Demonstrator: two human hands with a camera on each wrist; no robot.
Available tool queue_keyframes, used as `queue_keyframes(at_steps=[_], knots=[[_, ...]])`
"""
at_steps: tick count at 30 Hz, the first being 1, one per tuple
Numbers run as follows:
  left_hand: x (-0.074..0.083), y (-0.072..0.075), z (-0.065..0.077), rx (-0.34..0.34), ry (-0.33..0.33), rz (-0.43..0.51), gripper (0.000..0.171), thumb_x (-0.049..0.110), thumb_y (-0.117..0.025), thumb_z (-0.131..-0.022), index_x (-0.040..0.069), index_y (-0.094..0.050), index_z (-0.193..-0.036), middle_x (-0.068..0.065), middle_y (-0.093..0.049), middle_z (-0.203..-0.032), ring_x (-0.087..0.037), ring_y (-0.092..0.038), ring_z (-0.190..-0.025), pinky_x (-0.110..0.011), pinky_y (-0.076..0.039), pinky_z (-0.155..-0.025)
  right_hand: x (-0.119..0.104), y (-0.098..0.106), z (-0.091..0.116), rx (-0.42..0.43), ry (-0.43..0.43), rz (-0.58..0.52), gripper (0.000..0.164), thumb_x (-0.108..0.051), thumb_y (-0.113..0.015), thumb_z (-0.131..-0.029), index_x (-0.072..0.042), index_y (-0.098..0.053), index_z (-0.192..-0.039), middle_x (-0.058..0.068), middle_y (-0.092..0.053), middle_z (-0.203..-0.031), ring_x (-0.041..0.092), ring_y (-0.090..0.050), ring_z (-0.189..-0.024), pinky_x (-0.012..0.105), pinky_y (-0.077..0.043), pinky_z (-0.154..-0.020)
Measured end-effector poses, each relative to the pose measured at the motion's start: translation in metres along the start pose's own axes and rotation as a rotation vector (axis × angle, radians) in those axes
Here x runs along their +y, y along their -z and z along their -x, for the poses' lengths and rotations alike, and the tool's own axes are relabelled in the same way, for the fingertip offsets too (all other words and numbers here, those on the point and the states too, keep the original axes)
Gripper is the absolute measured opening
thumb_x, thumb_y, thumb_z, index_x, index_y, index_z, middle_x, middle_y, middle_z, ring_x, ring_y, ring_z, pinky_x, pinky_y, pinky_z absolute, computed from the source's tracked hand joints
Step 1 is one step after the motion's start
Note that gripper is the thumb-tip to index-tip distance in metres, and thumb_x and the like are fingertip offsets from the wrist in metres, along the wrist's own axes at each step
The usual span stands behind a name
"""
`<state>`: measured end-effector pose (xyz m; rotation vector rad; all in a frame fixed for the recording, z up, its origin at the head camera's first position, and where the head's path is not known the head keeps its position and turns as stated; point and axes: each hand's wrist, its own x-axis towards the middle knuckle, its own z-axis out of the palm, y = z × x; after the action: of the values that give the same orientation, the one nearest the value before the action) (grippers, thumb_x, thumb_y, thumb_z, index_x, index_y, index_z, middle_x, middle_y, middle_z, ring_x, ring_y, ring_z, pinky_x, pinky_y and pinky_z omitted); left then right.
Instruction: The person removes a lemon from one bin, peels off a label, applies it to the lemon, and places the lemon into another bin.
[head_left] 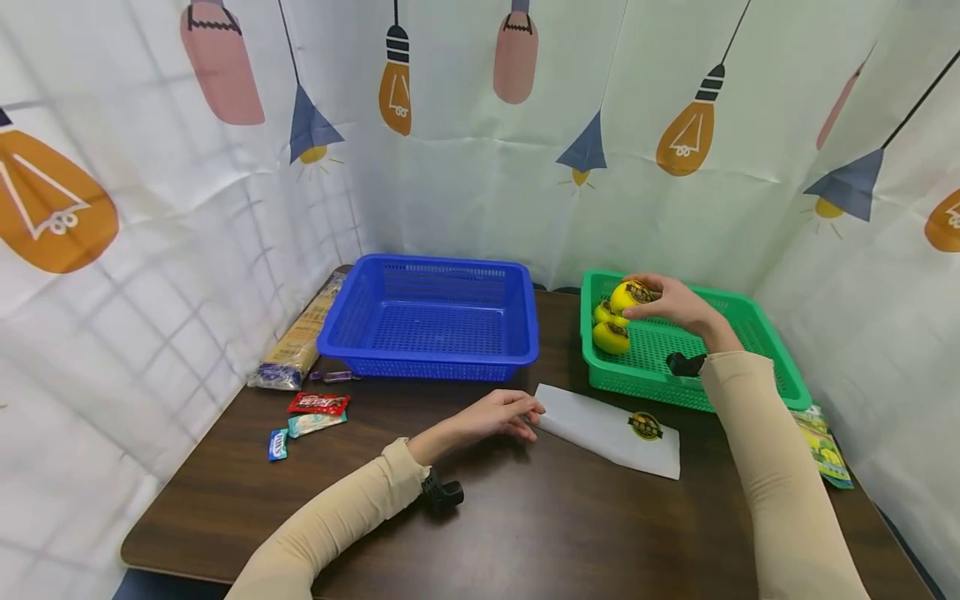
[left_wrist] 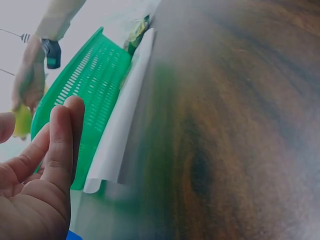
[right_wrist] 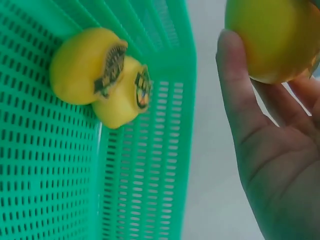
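Observation:
Over the left side of the green basket, my right hand grips a round yellow fruit bearing a black-and-gold label. In the right wrist view the held fruit rests against thumb and fingers, above the basket's rim. Two more yellow fruits, one at the front and one behind it, lie in the basket's left end with similar labels. My left hand is low over the table, fingers loosely extended and holding nothing. Its fingertips are right at the left end of a flat white paper bag with a round black-and-gold logo.
A blue basket stands at the back. Left of it lie a long tan package, a purple wrapper, a red packet, a pale packet and a small blue packet. A yellow-green bag lies at the right.

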<state>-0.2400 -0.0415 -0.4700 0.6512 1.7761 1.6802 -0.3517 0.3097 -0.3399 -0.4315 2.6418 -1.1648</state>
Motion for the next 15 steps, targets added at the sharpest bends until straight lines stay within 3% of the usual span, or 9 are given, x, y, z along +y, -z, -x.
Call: queue_keyframes(at_steps=[3, 6, 9, 12, 15], knots=[[0.001, 0.000, 0.002, -0.004, -0.008, 0.014, 0.047, 0.023, -0.038, -0.109, -0.017, -0.048, -0.132, -0.035, -0.055, -0.119, -0.009, -0.070, -0.084, -0.033, -0.060, -0.090, 0.011, 0.003, -0.014, -0.010, -0.028, -0.056, 0.077, -0.030, -0.070, -0.093, -0.013, -0.029, -0.156, 0.018, -0.015, -0.167, 0.040, -0.025, -0.149, 0.060, -0.036, -0.114], [0.001, 0.000, 0.003, -0.005, -0.007, 0.016, 0.047, 0.023, -0.038, -0.109, -0.017, -0.049, -0.132, -0.035, -0.054, -0.119, -0.009, -0.070, -0.084, -0.036, -0.060, -0.092, 0.023, 0.001, -0.024, -0.029, -0.056, -0.105, 0.081, -0.029, -0.067, -0.095, -0.009, -0.020, -0.158, 0.022, -0.012, -0.166, 0.035, -0.042, -0.139, 0.050, -0.045, -0.111], [0.000, 0.000, 0.004, -0.005, -0.007, 0.021, 0.047, 0.023, -0.038, -0.109, -0.017, -0.049, -0.130, -0.028, -0.058, -0.115, -0.010, -0.071, -0.084, -0.037, -0.060, -0.092, 0.032, -0.006, -0.030, -0.076, -0.087, -0.162, 0.082, -0.025, -0.065, -0.097, -0.006, -0.016, -0.159, 0.024, -0.008, -0.165, 0.026, -0.055, -0.124, 0.049, -0.046, -0.112], [-0.001, -0.001, 0.005, -0.013, 0.005, 0.022, 0.046, 0.023, -0.038, -0.109, -0.017, -0.049, -0.130, -0.018, -0.060, -0.109, -0.009, -0.071, -0.085, -0.033, -0.060, -0.089, 0.037, -0.014, -0.031, -0.142, -0.105, -0.140, 0.081, -0.024, -0.067, -0.096, -0.005, -0.018, -0.158, 0.026, -0.012, -0.164, 0.023, -0.058, -0.118, 0.055, -0.043, -0.113], [0.001, -0.001, 0.006, -0.018, 0.018, 0.017, 0.046, 0.022, -0.038, -0.109, -0.016, -0.050, -0.131, -0.016, -0.060, -0.108, -0.008, -0.070, -0.084, -0.030, -0.060, -0.087, 0.036, -0.019, -0.034, -0.197, -0.098, -0.021, 0.080, -0.030, -0.070, -0.092, -0.007, -0.027, -0.155, 0.024, -0.024, -0.161, 0.029, -0.058, -0.121, 0.056, -0.045, -0.110]])
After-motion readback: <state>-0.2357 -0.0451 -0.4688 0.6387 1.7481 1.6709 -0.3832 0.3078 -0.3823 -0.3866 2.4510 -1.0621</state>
